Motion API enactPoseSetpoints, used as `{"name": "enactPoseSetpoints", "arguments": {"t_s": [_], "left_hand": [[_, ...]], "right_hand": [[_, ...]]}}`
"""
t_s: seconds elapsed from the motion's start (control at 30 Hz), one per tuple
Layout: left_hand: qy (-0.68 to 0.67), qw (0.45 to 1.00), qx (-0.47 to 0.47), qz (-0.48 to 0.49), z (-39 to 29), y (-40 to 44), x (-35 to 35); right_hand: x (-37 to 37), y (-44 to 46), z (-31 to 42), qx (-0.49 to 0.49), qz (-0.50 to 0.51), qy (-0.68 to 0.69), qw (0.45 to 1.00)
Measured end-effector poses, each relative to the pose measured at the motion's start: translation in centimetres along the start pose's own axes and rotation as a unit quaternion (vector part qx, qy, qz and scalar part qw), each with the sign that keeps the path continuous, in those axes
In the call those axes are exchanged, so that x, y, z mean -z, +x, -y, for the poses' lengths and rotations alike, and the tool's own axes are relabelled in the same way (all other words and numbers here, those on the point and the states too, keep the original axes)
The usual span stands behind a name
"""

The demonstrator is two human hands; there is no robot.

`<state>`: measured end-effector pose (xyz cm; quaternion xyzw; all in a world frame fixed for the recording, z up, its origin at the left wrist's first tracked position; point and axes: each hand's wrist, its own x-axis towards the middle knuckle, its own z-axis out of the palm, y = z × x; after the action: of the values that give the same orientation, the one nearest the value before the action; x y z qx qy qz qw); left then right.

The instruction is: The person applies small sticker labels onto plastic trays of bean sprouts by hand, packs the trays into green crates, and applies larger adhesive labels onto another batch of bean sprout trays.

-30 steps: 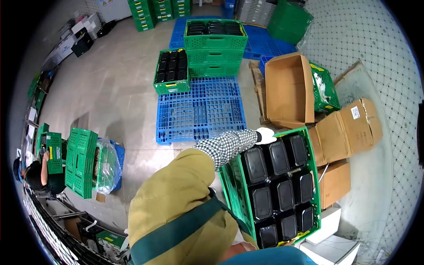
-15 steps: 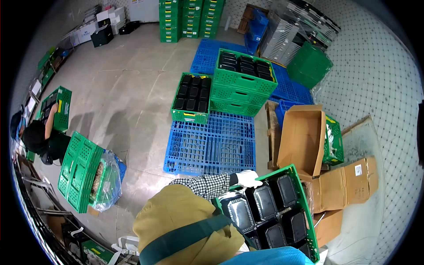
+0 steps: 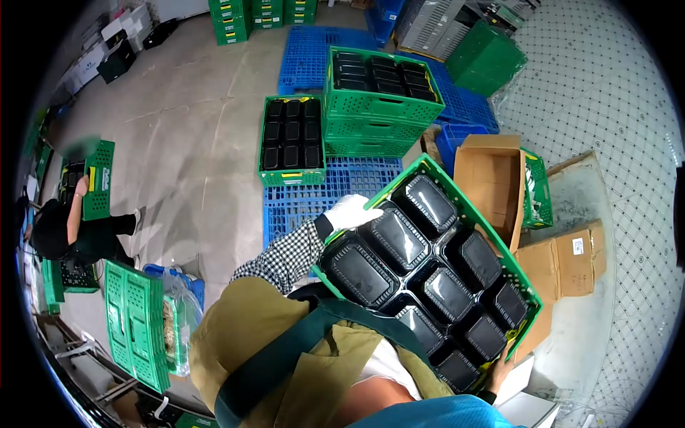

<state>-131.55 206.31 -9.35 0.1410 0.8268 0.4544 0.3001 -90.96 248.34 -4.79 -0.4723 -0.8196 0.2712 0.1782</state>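
Note:
A green crate (image 3: 524, 274) full of black lidded containers (image 3: 447, 292) hangs tilted in front of my body. My left hand (image 3: 349, 212), in a white glove, grips its upper left rim. At the lower right corner my right hand (image 3: 501, 372) appears bare, its fingers wrapped round the crate's edge. Beyond the crate is a blue pallet (image 3: 285, 214). It bears a single green crate of black containers (image 3: 291, 175) and, beside that, a stack of green crates (image 3: 382, 107) with black containers in the top one.
An open cardboard box (image 3: 489, 178) and flattened cardboard (image 3: 571, 260) lie at the right. On the left, a co-worker (image 3: 61, 228) holds a green crate (image 3: 100, 178) near folded green crates (image 3: 135, 324). More green crates (image 3: 267, 13) stand at the back.
The held crate has come up and forward toward the pallet and turned, with my left hand still on its rim. My right hand now shows at its lower corner. The camera view has shifted.

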Motion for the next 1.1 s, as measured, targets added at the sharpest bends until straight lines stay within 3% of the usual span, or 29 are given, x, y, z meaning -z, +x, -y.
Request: {"name": "enactPoseSetpoints", "arguments": {"t_s": [0.03,0.13,0.17,0.23,0.3,0.37,0.4,0.47,0.53,0.63,0.73,0.8,0.87,0.97,1.03,1.1], "left_hand": [[-0.016,1.0,0.006,-0.016,1.0,1.3,0.7],[-0.02,0.998,-0.005,-0.066,2.9,5.9,3.0],[-0.042,0.998,0.022,-0.04,3.1,7.7,4.4],[-0.066,0.994,0.038,-0.075,1.9,10.9,6.7],[-0.049,0.993,0.059,-0.094,0.3,13.4,9.4],[-0.047,0.984,0.076,-0.153,-1.0,14.9,12.0],[-0.138,0.972,0.112,-0.154,-2.7,14.7,13.3],[-0.128,0.969,0.125,-0.171,-3.2,15.7,15.4],[-0.107,0.957,0.124,-0.238,-3.7,17.4,17.7],[-0.158,0.937,0.175,-0.258,-5.2,20.5,22.0],[-0.235,0.915,0.145,-0.294,-5.1,24.3,25.8],[-0.207,0.914,0.141,-0.319,-3.9,28.3,28.8],[-0.197,0.904,0.152,-0.347,-3.9,32.8,32.4],[-0.099,0.916,0.131,-0.366,-0.1,40.2,37.6],[-0.144,0.911,0.119,-0.367,1.0,44.2,40.3],[-0.15,0.904,0.167,-0.365,2.9,48.5,42.9]], "right_hand": [[-1.2,1.4,1.2,0.035,-0.002,0.007,0.999],[-6.7,12.7,-3.9,0.077,0.02,-0.023,0.997],[-8.9,16.5,-4.6,0.103,0.012,-0.041,0.994],[-10.9,22.6,0.7,0.068,0.031,-0.088,0.993],[-13.8,31.0,2.7,0.096,0.083,-0.059,0.99],[-15.6,33.4,12.6,-0.003,0.176,-0.064,0.982],[-16.4,34.2,17.0,-0.029,0.205,0.024,0.978],[-17.9,37.2,22.7,-0.041,0.234,0.059,0.969],[-20.5,39.6,30.1,-0.004,0.259,0.086,0.962],[-25.9,45.7,37.8,0.034,0.289,0.097,0.952],[-32.3,52.9,44.3,0.093,0.319,0.045,0.942],[-36.7,54.9,50.2,0.147,0.299,0.067,0.941],[-43.7,62.0,53.1,0.215,0.323,-0.013,0.922],[-52.1,65.1,60.5,0.236,0.321,0.05,0.916],[-59.3,69.1,63.0,0.261,0.336,0.048,0.904],[-65.5,71.2,65.3,0.263,0.372,0.057,0.888]]}}
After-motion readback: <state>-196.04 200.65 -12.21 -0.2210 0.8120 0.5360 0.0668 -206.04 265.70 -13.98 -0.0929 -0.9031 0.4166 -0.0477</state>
